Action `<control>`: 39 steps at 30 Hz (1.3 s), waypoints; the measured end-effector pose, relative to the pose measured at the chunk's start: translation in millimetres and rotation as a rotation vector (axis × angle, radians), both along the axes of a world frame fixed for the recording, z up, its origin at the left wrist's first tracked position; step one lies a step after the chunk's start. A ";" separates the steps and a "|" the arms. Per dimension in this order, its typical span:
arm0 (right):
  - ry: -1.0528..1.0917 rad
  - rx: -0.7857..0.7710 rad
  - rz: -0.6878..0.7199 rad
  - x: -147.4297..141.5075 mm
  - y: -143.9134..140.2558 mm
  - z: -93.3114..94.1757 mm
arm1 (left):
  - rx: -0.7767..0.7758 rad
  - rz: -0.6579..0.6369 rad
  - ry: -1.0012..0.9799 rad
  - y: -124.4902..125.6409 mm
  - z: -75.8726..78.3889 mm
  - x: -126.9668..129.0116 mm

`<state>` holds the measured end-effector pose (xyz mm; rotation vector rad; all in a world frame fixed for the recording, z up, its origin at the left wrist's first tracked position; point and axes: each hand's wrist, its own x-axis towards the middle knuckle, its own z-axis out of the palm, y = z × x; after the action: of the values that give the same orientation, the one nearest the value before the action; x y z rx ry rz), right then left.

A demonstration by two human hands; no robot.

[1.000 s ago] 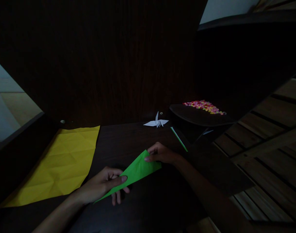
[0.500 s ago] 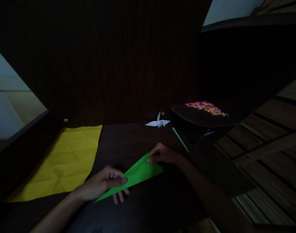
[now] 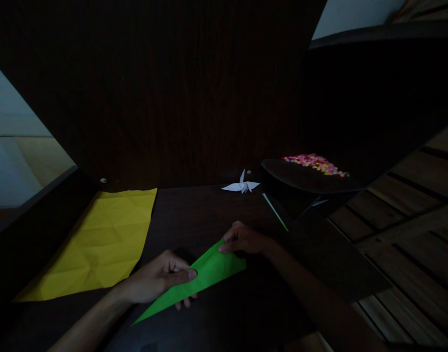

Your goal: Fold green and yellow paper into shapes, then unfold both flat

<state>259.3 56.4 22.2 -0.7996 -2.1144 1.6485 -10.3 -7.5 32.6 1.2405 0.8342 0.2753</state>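
Observation:
A sheet of green paper point(image 3: 212, 271), folded into a long pointed shape, is held between both hands just above the dark tabletop. My left hand point(image 3: 165, 276) pinches it near the middle, thumb on top and fingers underneath, partly hidden by the paper. At the paper's upper right edge, my right hand point(image 3: 242, 238) grips it between thumb and bent fingers. The narrow tip points toward the lower left. A creased yellow sheet of paper point(image 3: 99, 234) lies flat to the left of my left hand.
A white origami crane point(image 3: 242, 186) stands at the back of the dark tabletop point(image 3: 187, 205). Nearby lies a thin green-and-white paper strip point(image 3: 275, 211). Small pink, red and yellow pieces point(image 3: 315, 164) are heaped on a raised dark shelf point(image 3: 301, 183) at the right.
The green paper has shifted slightly down and to the left, its tip reaching lower. My right hand has moved a little down and left; both hands still hold the paper.

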 end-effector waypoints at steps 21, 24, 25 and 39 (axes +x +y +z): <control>0.276 0.406 -0.231 -5.2 -5.0 16.9 | 0.445 0.148 0.148 3.4 5.4 -0.2; 0.262 0.595 -0.302 -6.0 -6.8 22.0 | 0.733 0.165 0.203 2.5 8.0 -1.8; 0.258 0.643 -0.311 -5.3 -6.6 22.5 | 0.827 0.178 0.205 2.6 7.8 -2.9; 0.005 0.780 -0.192 11.0 0.8 2.7 | 1.152 0.068 0.439 10.5 -21.7 -11.5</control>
<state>270.3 57.2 24.9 -0.6892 -2.3099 0.6213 -21.8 3.0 10.9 2.4073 1.1369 0.5942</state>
